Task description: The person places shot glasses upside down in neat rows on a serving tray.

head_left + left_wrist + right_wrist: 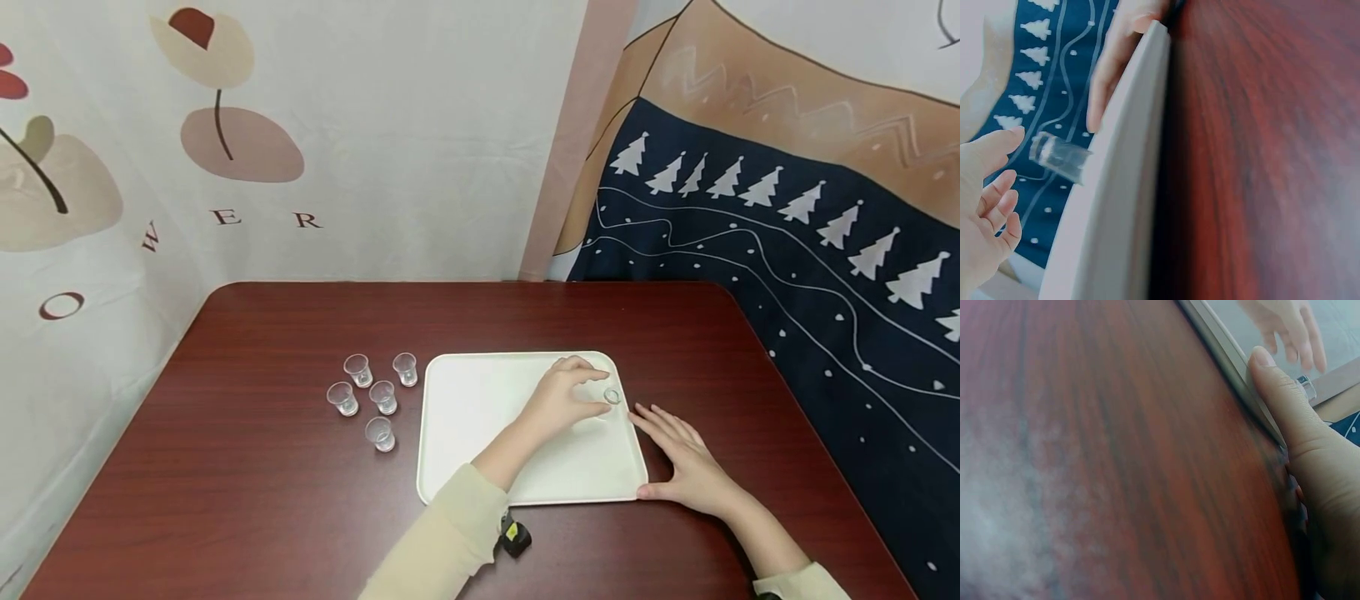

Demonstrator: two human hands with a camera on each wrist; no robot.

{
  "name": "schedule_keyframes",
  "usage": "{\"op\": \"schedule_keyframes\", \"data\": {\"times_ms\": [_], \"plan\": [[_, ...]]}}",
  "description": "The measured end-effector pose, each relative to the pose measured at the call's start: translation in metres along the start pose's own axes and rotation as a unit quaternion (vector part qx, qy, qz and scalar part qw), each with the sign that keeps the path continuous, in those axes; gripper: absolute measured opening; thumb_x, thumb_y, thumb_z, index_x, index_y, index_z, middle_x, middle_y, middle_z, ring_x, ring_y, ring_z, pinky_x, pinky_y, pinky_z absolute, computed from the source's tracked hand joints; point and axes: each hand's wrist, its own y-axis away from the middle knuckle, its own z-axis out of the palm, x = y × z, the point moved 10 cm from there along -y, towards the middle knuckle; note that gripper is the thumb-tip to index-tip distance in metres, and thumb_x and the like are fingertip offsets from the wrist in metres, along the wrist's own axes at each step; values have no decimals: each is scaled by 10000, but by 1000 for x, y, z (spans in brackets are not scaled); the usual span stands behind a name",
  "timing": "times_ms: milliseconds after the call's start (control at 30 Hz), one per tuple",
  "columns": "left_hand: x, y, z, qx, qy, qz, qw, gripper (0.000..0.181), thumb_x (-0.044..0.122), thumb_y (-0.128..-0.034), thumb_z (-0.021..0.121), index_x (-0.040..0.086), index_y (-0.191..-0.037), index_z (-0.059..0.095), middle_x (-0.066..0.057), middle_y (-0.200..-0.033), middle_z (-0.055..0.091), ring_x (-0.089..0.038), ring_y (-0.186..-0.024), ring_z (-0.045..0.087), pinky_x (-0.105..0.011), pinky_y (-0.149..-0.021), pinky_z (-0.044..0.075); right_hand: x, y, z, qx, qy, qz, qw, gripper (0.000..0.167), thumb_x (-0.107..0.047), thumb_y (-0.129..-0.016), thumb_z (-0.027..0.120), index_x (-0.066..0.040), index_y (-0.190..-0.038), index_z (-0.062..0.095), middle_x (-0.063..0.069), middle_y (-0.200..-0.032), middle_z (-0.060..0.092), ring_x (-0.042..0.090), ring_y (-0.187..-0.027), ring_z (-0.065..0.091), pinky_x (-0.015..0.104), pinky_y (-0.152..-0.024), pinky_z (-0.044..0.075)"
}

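A small clear glass cup stands on the white tray near its right edge. My left hand hovers over the tray just left of this cup, thumb and fingers parted around a gap. In the left wrist view, space shows between the fingers and the cup. My right hand lies at the tray's near right corner, its fingers extended along the right side. The right wrist view shows its thumb against the tray rim; the other fingers are mostly hidden there.
Left of the tray, several similar clear cups stand in a loose group on the reddish-brown table. A printed white cloth and a dark blue one with white trees hang behind and to the right.
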Motion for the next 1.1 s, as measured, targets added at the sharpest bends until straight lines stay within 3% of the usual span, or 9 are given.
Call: {"op": "schedule_keyframes", "data": {"times_ms": [133,400,633,833,1100], "plan": [[5,14,-22,227,326,12,9992,422,225,-784,810,121,-1176,694,55,-1073,602,-81,-1038,519,-181,-859,429,-1,-1,0,13,15,-2,10000,1040,-522,-616,831,-213,-1486,353,88,-1535,281,347,-1399,158,630,-1015,110],[14,48,-65,638,681,327,9951,421,142,-753,828,82,-1148,698,45,-1037,622,-135,-952,544,-330,-806,489,-2,0,0,43,24,-48,10000,1048,-524,-607,834,-213,-1485,355,100,-1528,294,354,-1395,172,629,-1009,120],[20,78,-106,1049,481,703,9908,403,125,-736,833,89,-1117,707,29,-1024,649,-101,-954,546,-263,-825,463,-1,0,-1,24,-17,-6,10000,1047,-526,-611,831,-208,-1486,352,100,-1530,289,356,-1397,163,627,-1017,106],[15,105,-143,1508,321,869,9842,414,100,-715,842,80,-1105,707,21,-1020,658,-128,-941,564,-281,-808,463,-1,0,0,9,-26,-12,10000,1050,-535,-611,828,-204,-1486,352,111,-1528,288,374,-1392,169,630,-1016,107],[-1,142,-197,2285,-115,623,9715,463,-26,-627,863,49,-1059,714,-37,-975,673,-193,-906,585,-224,-768,437,-1,-1,0,14,2,-24,10000,1051,-531,-608,831,-201,-1485,355,109,-1527,292,371,-1390,175,636,-1010,115]]}}
